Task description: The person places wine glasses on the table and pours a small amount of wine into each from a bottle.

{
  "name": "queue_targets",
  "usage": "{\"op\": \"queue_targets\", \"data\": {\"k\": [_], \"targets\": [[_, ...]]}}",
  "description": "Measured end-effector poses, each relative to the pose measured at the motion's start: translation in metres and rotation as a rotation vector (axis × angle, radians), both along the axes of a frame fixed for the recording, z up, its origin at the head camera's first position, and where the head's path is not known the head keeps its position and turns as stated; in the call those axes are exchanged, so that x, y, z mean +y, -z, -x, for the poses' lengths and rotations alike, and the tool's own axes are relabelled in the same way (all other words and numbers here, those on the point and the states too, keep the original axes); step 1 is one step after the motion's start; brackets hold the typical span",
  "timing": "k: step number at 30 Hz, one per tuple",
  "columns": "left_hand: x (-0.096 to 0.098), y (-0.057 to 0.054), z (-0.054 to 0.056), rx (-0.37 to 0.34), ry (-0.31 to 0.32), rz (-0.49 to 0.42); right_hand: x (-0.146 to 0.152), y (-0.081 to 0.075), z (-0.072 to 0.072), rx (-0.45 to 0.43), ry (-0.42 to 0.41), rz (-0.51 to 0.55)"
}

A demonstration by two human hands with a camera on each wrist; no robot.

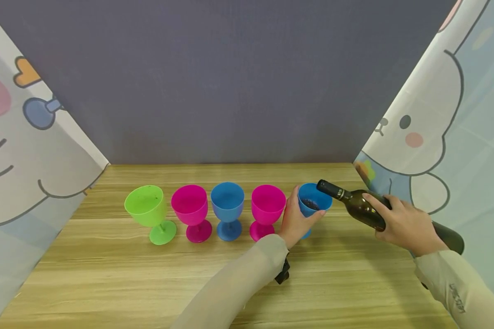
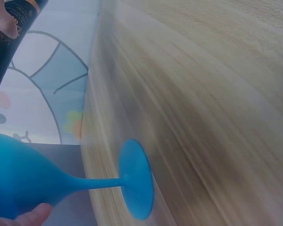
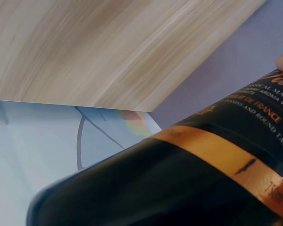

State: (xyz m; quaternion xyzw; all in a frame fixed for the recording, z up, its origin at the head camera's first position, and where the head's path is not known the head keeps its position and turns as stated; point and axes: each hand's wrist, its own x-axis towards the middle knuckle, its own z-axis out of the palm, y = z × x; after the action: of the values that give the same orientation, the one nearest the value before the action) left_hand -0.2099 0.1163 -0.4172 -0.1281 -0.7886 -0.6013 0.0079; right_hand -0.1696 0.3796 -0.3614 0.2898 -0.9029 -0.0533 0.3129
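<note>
At the right end of the row, my left hand (image 1: 296,224) holds the bowl of a blue goblet (image 1: 313,191), thumb toward the front. Dark, bubbly liquid shows inside that bowl. The left wrist view shows the goblet's thin stem and round foot (image 2: 136,179) at the tabletop. My right hand (image 1: 409,226) grips a dark wine bottle (image 1: 360,210) round its body. The bottle leans left, its mouth at the goblet's right rim. In the right wrist view, the bottle's lower body (image 3: 118,188) fills the front, with an orange band and printed label.
Left of the held goblet stand a pink goblet (image 1: 267,203), another blue goblet (image 1: 227,201), a second pink goblet (image 1: 190,204) and a green goblet (image 1: 146,205), in a row on the wooden table (image 1: 127,278). A grey wall (image 1: 230,82) rises behind; cartoon-printed sheets (image 1: 420,119) flank both sides.
</note>
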Motion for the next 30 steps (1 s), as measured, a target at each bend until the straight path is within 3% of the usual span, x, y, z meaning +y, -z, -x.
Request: {"op": "queue_targets", "data": {"k": [4, 13, 23, 30], "targets": [[-0.001, 0.002, -0.001, -0.003, -0.003, -0.002, 0.000, 0.001, 0.003, 0.006, -0.025, 0.009], [-0.001, 0.006, -0.007, 0.071, -0.033, 0.009, 0.000, 0.002, 0.002, 0.005, -0.023, 0.007], [-0.006, 0.004, -0.015, 0.025, -0.039, -0.011, -0.006, 0.000, 0.006, 0.009, -0.053, 0.015], [-0.005, 0.002, -0.026, -0.037, -0.010, -0.017, -0.010, 0.002, 0.005, 0.057, -0.038, 0.046]]}}
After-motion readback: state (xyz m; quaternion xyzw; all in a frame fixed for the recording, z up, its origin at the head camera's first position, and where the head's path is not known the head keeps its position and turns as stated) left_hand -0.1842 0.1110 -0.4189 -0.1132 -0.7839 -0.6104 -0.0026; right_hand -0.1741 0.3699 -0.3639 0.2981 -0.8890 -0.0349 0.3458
